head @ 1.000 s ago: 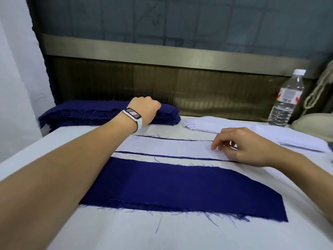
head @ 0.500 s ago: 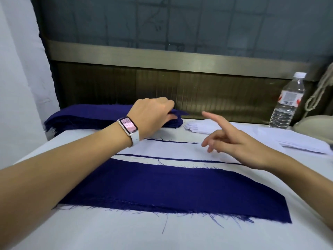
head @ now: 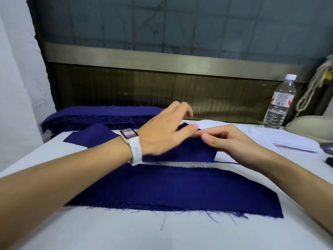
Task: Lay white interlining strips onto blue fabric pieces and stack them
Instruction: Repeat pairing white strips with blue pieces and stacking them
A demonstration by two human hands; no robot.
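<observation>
A long blue fabric piece [head: 180, 188] lies flat on the white table, its near edge frayed. Behind it, a second blue fabric piece [head: 187, 150] lies aslant over the white interlining strips, which it mostly hides. My left hand [head: 162, 130], with a white watch on the wrist, pinches this piece at its far right end. My right hand [head: 228, 139] meets it there and pinches the same end. A stack of blue fabric pieces [head: 100, 116] sits at the back left. White interlining strips [head: 295, 141] are piled at the back right.
A clear plastic water bottle [head: 279, 103] stands at the back right against the dark panel. A beige rounded object [head: 311, 127] and a hanging rope [head: 313, 85] are at the far right. A small dark item [head: 329, 160] lies at the right edge.
My left hand has drawn a blue piece off the back stack and brought it over the strips. My right hand has lifted from the strips and taken hold of the same piece's end.
</observation>
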